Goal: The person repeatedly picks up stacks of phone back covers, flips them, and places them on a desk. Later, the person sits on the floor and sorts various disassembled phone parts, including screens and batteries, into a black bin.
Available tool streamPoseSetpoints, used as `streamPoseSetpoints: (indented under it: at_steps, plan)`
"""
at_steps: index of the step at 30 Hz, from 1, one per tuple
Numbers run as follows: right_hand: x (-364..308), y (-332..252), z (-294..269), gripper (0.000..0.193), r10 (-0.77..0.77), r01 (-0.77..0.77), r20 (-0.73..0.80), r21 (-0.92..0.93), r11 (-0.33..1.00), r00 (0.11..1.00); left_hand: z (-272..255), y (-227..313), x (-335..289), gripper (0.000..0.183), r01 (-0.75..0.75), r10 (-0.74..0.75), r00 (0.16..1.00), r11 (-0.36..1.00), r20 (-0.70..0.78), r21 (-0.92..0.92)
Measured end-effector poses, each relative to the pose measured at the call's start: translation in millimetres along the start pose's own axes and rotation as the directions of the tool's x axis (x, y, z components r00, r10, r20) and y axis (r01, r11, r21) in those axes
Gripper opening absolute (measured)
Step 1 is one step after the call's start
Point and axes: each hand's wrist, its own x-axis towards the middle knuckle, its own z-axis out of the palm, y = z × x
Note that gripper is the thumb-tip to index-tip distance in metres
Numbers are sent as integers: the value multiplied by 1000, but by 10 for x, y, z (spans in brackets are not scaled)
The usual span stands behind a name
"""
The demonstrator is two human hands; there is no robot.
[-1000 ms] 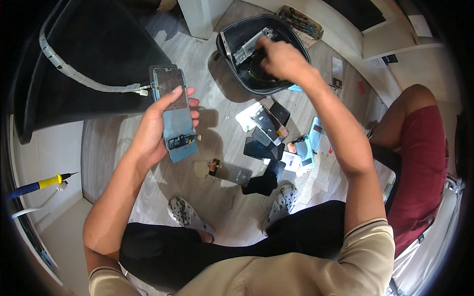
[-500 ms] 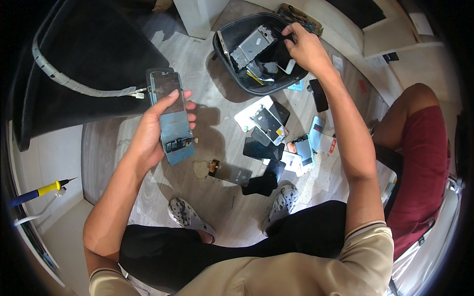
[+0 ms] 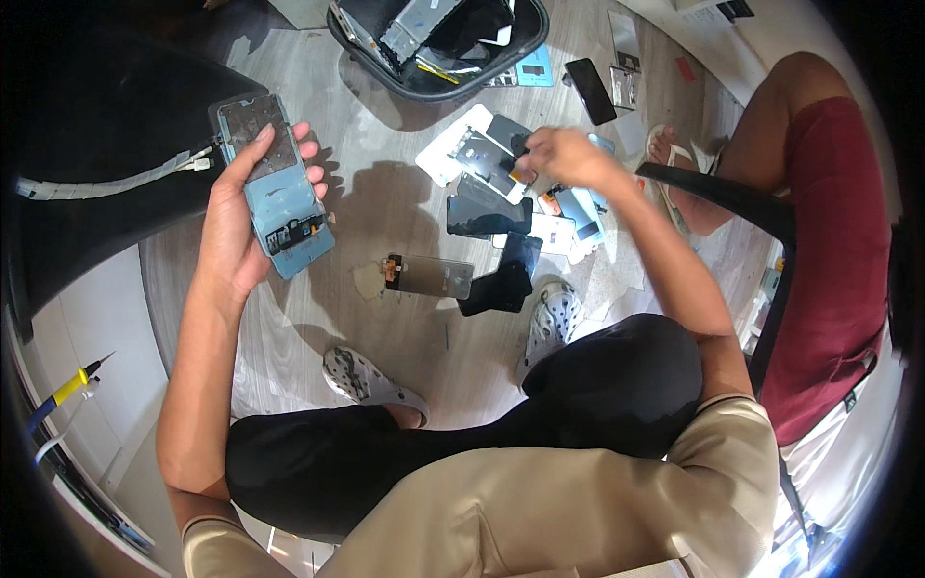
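Observation:
My left hand [image 3: 246,207] is wrapped round a small stack of phone screen assemblies [image 3: 282,200], thumb across the dark glass of the upper one. Grey-blue backing and a small dark connector board show on the lower part. My right hand [image 3: 570,157] is over the pile on the floor, its curled fingers smeared by motion beside a phone screen [image 3: 489,162]; whether they touch it, I cannot tell. Under and around that lie a white panel [image 3: 441,159], a dark phone screen [image 3: 482,216] and a light-blue phone part [image 3: 582,220]. Nearer me is a loose grey phone screen [image 3: 434,276] with an orange flex cable.
A black bin [image 3: 438,93] holding phone parts stands at the far side. A black phone [image 3: 591,91] lies right of it. Another person's leg [image 3: 838,241] and a black chair arm [image 3: 718,191] border the right. A wrapped cable [image 3: 106,183] and yellow-blue pointed tool [image 3: 67,388] are at left.
My right hand has come from over the bin down to the pile on the floor. My left hand still holds its stack. The view has shifted, so the bin sits higher in the picture.

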Motion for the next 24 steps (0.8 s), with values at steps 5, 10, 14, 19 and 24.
streamPoseSetpoints:
  at_steps: [5,10,14,19,24]
  plan:
    - [-119,200,1088,85,49,-66,-204,-78,995,978,144,-68,-65,52,-13,12,1000,998,12,59]
    - [83,377,1044,69,146,-139,-70,101,985,987,195,-55,-133,52,-39,41,999,994,-19,98]
    - [90,558,978,59,222,-184,-92,304,935,971,198,-57,-178,52,-38,42,999,991,-28,126]
    - [-168,383,1053,92,248,-203,-168,242,949,954,230,-75,-202,51,-54,60,998,986,-33,155]
    - [-234,55,1184,99,84,-115,-312,-80,990,946,236,-62,-221,51,-56,58,998,987,-12,150]
